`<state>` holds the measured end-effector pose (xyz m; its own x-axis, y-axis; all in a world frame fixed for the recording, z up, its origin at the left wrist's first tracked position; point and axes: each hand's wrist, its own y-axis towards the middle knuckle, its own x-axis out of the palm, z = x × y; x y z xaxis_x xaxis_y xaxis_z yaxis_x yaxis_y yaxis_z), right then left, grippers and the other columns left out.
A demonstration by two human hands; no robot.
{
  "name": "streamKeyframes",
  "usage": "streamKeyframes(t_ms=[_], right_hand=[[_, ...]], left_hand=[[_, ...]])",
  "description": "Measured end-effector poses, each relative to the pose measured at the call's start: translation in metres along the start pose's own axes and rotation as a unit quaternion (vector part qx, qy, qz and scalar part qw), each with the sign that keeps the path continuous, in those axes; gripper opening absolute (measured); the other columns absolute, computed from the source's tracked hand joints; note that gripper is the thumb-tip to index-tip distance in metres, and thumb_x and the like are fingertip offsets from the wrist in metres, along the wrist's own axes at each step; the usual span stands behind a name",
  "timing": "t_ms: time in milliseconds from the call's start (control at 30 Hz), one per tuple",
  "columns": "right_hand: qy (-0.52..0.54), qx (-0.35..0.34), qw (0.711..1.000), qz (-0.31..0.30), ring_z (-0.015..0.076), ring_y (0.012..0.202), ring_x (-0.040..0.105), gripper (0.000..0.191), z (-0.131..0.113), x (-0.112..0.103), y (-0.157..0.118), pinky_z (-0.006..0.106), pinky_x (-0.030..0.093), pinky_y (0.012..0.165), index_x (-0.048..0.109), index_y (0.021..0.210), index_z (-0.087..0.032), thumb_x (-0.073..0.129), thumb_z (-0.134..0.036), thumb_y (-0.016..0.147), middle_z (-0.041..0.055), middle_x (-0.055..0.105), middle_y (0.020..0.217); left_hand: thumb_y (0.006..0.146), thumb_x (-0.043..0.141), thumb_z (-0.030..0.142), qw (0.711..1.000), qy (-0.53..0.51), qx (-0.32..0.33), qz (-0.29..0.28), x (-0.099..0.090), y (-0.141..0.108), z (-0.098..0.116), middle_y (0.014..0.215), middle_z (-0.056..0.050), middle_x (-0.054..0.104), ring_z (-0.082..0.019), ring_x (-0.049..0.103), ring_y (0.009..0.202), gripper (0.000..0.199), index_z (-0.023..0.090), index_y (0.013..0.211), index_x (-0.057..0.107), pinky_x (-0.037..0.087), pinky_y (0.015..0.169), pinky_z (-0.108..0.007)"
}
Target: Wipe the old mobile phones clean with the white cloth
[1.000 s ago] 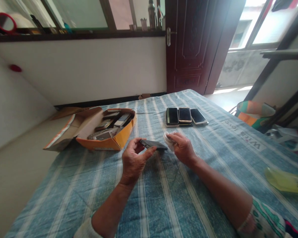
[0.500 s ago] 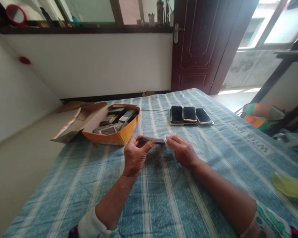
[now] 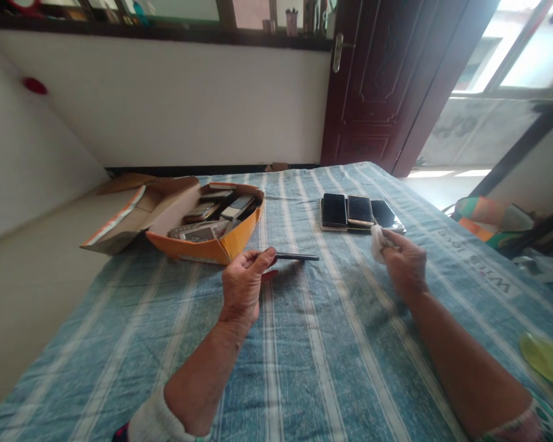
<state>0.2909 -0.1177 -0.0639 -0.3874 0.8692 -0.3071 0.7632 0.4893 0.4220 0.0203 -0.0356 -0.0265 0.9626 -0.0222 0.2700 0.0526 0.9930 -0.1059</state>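
Observation:
In my left hand [image 3: 242, 285] is a dark, thin mobile phone [image 3: 298, 256], seen nearly edge-on and pinched at its left end above the cloth. My right hand [image 3: 406, 263] is closed on a crumpled white tissue [image 3: 378, 244], just in front of the phones at the right. Those phones lie in side-by-side stacks: a black-screened phone [image 3: 334, 210], a gold-framed phone [image 3: 360, 210] and a pale-edged phone [image 3: 383, 213], the last partly hidden by my right hand. At the left, an open orange cardboard box [image 3: 203, 250] holds several old phones [image 3: 203, 212].
A blue-and-white striped cloth [image 3: 286, 356] covers the bed-like surface. The box's flap [image 3: 115, 224] folds out to the left. A yellow-green item [image 3: 546, 359] lies at the right edge. Beyond stand a white wall [image 3: 166, 104] and a dark red door [image 3: 373, 86].
My right hand has moved right with the tissue, away from the held phone and toward the stacked phones. My left hand still holds its phone, now tilted more edge-on. The view has shifted slightly.

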Motion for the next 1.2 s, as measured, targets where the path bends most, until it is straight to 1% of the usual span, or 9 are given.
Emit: streamKeyframes(t_ms=[167,300,467,567,700,933,1133,1200], right_hand=[[-0.011,0.013,1.000,-0.010,0.0204,0.069,0.062,0.044,0.004,0.000,-0.002,0.033,0.050,0.068,0.077,0.102,-0.016,0.055,-0.023,0.064,0.0043,0.074,0.084],[-0.008,0.020,1.000,-0.015,0.0203,0.070,0.062,0.044,0.006,0.000,-0.003,0.034,0.051,0.069,0.076,0.104,-0.017,0.056,-0.023,0.065,0.0041,0.074,0.084],[-0.009,0.022,1.000,-0.019,0.0205,0.072,0.062,0.043,0.007,-0.001,-0.004,0.033,0.051,0.067,0.075,0.105,-0.017,0.057,-0.023,0.065,0.0043,0.073,0.084],[-0.015,0.023,0.999,-0.019,0.0205,0.071,0.062,0.043,0.005,-0.002,-0.005,0.033,0.050,0.066,0.075,0.104,-0.017,0.058,-0.024,0.066,0.0040,0.073,0.082],[-0.023,0.022,0.999,-0.026,0.0203,0.068,0.062,0.041,0.001,-0.003,-0.005,0.033,0.050,0.064,0.076,0.102,-0.018,0.058,-0.025,0.066,0.0040,0.073,0.081],[-0.037,0.012,0.999,-0.032,0.0189,0.061,0.059,0.042,-0.005,-0.003,-0.008,0.033,0.049,0.062,0.077,0.099,-0.017,0.057,-0.029,0.065,0.0049,0.074,0.081],[-0.054,0.013,0.997,-0.047,0.0206,0.063,0.061,0.046,-0.007,-0.004,-0.010,0.036,0.050,0.068,0.076,0.102,-0.016,0.056,-0.030,0.063,0.0063,0.074,0.083],[-0.063,0.014,0.997,-0.052,0.0211,0.062,0.061,0.048,-0.010,-0.005,-0.012,0.037,0.050,0.067,0.076,0.102,-0.015,0.055,-0.031,0.062,0.0065,0.073,0.080]], left_hand=[[0.054,0.086,0.042,1.000,-0.012,-0.018,0.001,-0.006,0.004,-0.003,0.080,-0.004,0.068,-0.020,0.067,0.076,0.050,0.011,0.086,0.062,0.055,0.059,-0.028],[0.054,0.086,0.042,0.999,-0.015,-0.031,0.003,-0.008,0.005,-0.003,0.079,-0.005,0.067,-0.021,0.067,0.077,0.049,0.012,0.085,0.063,0.055,0.059,-0.027],[0.053,0.086,0.043,0.999,-0.013,-0.034,0.006,-0.010,0.006,-0.002,0.080,-0.004,0.067,-0.020,0.066,0.076,0.049,0.012,0.085,0.063,0.056,0.058,-0.027],[0.052,0.086,0.044,0.999,-0.008,-0.039,0.011,-0.011,0.007,-0.003,0.082,-0.004,0.068,-0.019,0.065,0.077,0.051,0.012,0.086,0.064,0.056,0.058,-0.027],[0.050,0.087,0.045,0.999,-0.003,-0.036,0.012,-0.012,0.008,-0.002,0.081,-0.005,0.068,-0.020,0.066,0.077,0.053,0.012,0.085,0.064,0.057,0.058,-0.028],[0.053,0.086,0.041,0.999,-0.007,-0.031,0.010,-0.011,0.006,-0.001,0.080,-0.006,0.068,-0.020,0.067,0.073,0.047,0.012,0.083,0.064,0.056,0.057,-0.028],[0.054,0.085,0.044,0.999,0.000,-0.037,-0.004,-0.012,0.004,0.000,0.078,-0.005,0.069,-0.020,0.068,0.075,0.048,0.012,0.083,0.064,0.055,0.058,-0.026],[0.055,0.085,0.044,0.999,0.001,-0.042,-0.011,-0.013,0.003,0.001,0.078,-0.005,0.069,-0.020,0.068,0.075,0.047,0.012,0.082,0.064,0.054,0.059,-0.026]])
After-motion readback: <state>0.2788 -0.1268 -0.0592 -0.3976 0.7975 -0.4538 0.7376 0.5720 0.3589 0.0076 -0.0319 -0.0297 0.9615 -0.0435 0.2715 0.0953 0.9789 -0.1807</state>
